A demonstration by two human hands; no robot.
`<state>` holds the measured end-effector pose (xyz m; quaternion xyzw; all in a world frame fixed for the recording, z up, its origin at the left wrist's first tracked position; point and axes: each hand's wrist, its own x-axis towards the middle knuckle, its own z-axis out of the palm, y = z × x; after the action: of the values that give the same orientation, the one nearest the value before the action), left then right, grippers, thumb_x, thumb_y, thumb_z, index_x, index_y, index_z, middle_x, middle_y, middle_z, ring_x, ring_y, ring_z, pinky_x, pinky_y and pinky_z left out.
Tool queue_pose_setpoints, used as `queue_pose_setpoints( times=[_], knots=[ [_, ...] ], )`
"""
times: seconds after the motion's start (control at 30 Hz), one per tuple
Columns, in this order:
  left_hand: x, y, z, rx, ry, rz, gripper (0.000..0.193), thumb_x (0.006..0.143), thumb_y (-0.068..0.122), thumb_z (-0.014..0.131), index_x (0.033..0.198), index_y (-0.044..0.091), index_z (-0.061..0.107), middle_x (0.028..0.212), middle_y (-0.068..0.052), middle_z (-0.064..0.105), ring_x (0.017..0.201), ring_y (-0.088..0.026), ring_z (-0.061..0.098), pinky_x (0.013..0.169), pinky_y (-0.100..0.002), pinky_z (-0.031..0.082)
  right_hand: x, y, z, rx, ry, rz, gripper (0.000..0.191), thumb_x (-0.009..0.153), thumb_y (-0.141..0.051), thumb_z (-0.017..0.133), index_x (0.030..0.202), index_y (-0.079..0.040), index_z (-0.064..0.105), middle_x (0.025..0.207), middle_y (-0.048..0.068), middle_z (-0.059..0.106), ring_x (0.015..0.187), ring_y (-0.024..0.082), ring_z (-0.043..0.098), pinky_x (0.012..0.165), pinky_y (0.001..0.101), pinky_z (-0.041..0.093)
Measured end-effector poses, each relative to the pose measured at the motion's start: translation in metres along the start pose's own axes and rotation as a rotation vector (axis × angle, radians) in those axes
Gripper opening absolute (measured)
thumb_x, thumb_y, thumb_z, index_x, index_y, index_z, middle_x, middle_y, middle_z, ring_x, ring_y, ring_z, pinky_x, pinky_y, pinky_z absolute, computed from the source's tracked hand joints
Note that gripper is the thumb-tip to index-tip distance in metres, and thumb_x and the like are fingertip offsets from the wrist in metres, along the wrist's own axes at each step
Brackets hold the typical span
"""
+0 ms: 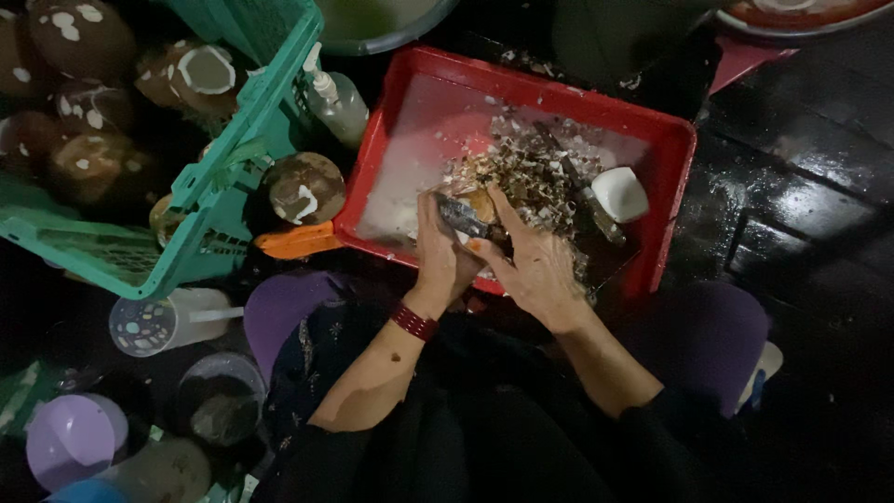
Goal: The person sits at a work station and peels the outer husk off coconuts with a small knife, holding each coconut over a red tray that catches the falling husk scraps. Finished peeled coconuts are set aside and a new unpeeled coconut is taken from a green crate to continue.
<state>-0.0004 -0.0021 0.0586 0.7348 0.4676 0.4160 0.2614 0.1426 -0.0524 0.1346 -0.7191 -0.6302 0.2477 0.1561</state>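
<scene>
My left hand [438, 253], with a red band at the wrist, is closed around a grey-bladed tool [461, 217] over the near edge of the red tray [670, 140]. My right hand [538, 265] grips a small brown-and-white coconut piece [481, 207] right beside the blade, its forefinger stretched along the piece. Both hands touch each other above a heap of brown shavings [535, 172] in the tray. Most of the coconut piece is hidden by my fingers.
A peeled white coconut chunk [619, 194] and a dark knife [596, 210] lie in the tray. At the left a green crate [233, 158] holds several brown coconuts, with one coconut [305, 186], an orange handle [298, 240] and a pump bottle [337, 104] beside it. A cup with a straw [158, 321] and bowls stand lower left.
</scene>
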Motion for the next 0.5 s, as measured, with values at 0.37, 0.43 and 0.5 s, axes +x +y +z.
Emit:
queue_pose_setpoints(
  times=[0.37, 0.43, 0.5],
  knots=[
    [-0.005, 0.013, -0.003, 0.056, 0.078, 0.028, 0.08, 0.07, 0.015, 0.089, 0.134, -0.004, 0.046, 0.131, -0.022, 0.048, 0.123, -0.041, 0.051, 0.104, -0.045, 0.049, 0.008, 0.021, 0.028, 0.624, 0.349, -0.465, 0.048, 0.108, -0.033, 0.067, 0.143, -0.003, 0.053, 0.105, 0.016, 0.074, 0.08, 0.028, 0.071, 0.067, 0.0376, 0.058],
    [-0.001, 0.01, -0.003, 0.039, 0.08, 0.073, 0.082, 0.067, 0.015, 0.092, 0.133, -0.003, 0.047, 0.132, -0.021, 0.048, 0.124, -0.039, 0.05, 0.105, -0.045, 0.048, 0.011, 0.024, 0.03, 0.87, 0.134, -0.06, 0.048, 0.102, -0.026, 0.068, 0.145, -0.007, 0.061, 0.08, 0.004, 0.06, 0.061, 0.014, 0.051, 0.052, 0.032, 0.04],
    [0.006, 0.004, -0.002, 0.005, 0.05, 0.092, 0.087, 0.06, 0.014, 0.095, 0.133, -0.002, 0.049, 0.129, -0.017, 0.049, 0.123, -0.037, 0.05, 0.106, -0.045, 0.047, 0.014, 0.026, 0.027, 1.017, 0.005, 0.186, 0.041, 0.103, -0.025, 0.065, 0.135, 0.001, 0.063, 0.066, 0.002, 0.053, 0.048, 0.009, 0.043, 0.042, 0.0308, 0.033]
  ],
)
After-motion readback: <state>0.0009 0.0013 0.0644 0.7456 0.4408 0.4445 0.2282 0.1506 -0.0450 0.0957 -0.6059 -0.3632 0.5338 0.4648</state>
